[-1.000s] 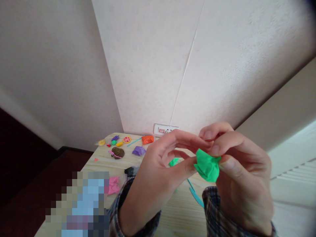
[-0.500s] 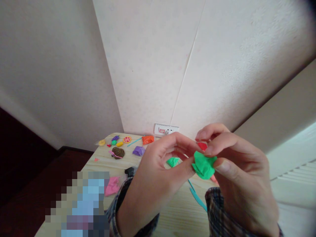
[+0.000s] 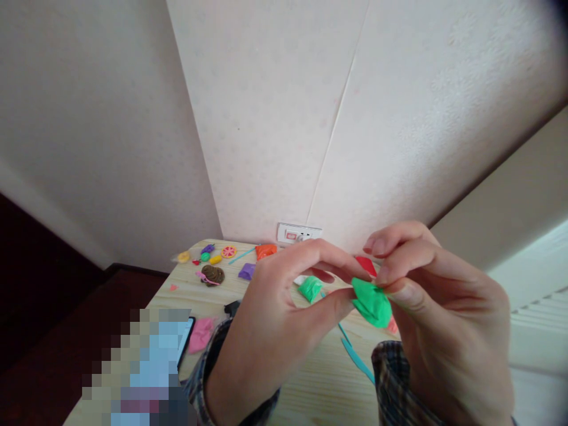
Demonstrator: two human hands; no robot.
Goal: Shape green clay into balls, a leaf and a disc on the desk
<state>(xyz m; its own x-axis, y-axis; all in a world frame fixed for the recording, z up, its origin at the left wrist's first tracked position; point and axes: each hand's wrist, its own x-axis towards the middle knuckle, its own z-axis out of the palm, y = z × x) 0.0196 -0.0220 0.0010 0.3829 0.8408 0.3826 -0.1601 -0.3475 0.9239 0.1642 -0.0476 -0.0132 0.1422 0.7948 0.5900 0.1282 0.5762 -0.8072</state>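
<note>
A crumpled green piece (image 3: 373, 303), soft like modelling clay, is raised above the table between my two hands. My left hand (image 3: 288, 313) pinches its left edge between thumb and fingertips. From the other side, my right hand (image 3: 448, 307) grips the upper right edge with thumb and index finger. Behind the fingers a red packet (image 3: 366, 266) shows in part. Below my hands lie a green packet (image 3: 310, 289) and a turquoise modelling tool (image 3: 357, 360).
At the table's back left are a brown coiled clay piece (image 3: 213, 276), small clay fruits (image 3: 228, 252) and an orange packet (image 3: 266, 252). A purple packet (image 3: 247, 271) is partly behind my left hand. A pink packet (image 3: 201, 335) lies beside a phone (image 3: 186, 340). A wall socket (image 3: 299, 234) is behind.
Both hands have shifted slightly right, with the green piece between them. The green piece has turned and looks more folded. More of the green packet on the table shows.
</note>
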